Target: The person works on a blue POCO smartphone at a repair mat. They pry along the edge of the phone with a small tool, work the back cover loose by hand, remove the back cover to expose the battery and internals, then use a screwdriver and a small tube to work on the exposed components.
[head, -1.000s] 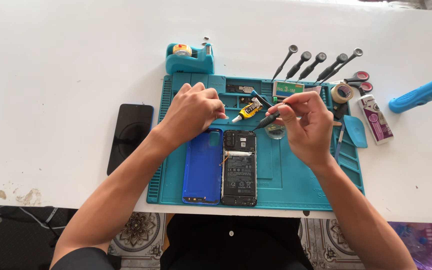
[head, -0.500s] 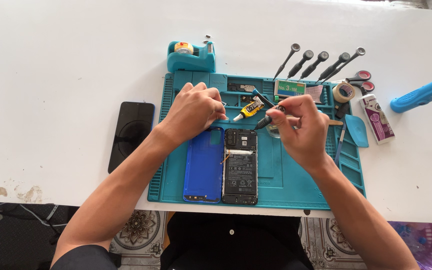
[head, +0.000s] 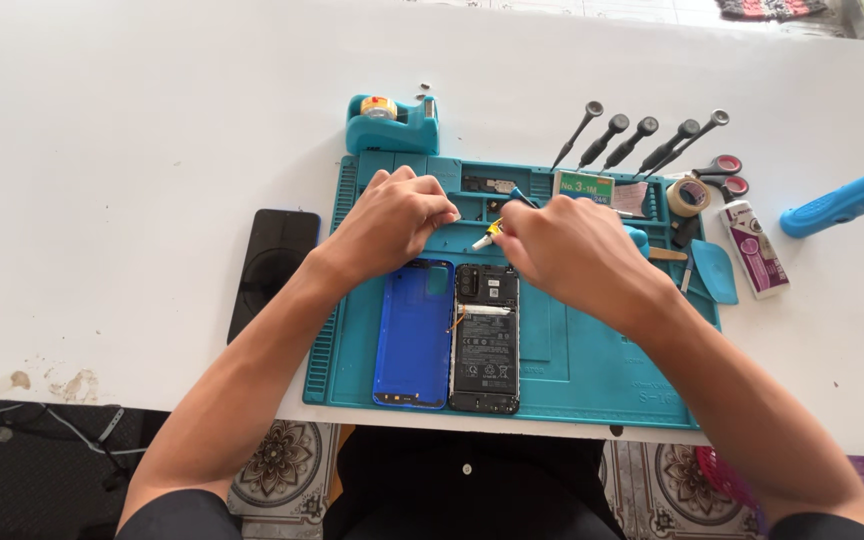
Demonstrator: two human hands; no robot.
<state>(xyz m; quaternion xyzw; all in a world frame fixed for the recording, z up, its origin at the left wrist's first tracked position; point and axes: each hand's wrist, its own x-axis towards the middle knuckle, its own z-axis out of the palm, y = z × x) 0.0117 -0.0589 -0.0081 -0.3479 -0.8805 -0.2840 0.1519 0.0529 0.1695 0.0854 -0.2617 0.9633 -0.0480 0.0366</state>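
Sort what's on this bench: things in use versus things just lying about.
In use: left hand and right hand meet over the small yellow-tipped tool; opened phone, blue back cover, teal mat.
Lying about: tape dispenser, screwdrivers, black phone.

Two bare forearms reach up from the near edge of the surface, fists close together.

The left hand is curled into a loose fist, knuckles up, fingertips pinched toward the right. The right hand is curled too, back of the hand up, its fingers hidden beneath it. The two hands sit just apart, towards the far edge. Both forearms slant inward from the near corners, elbows out of view.
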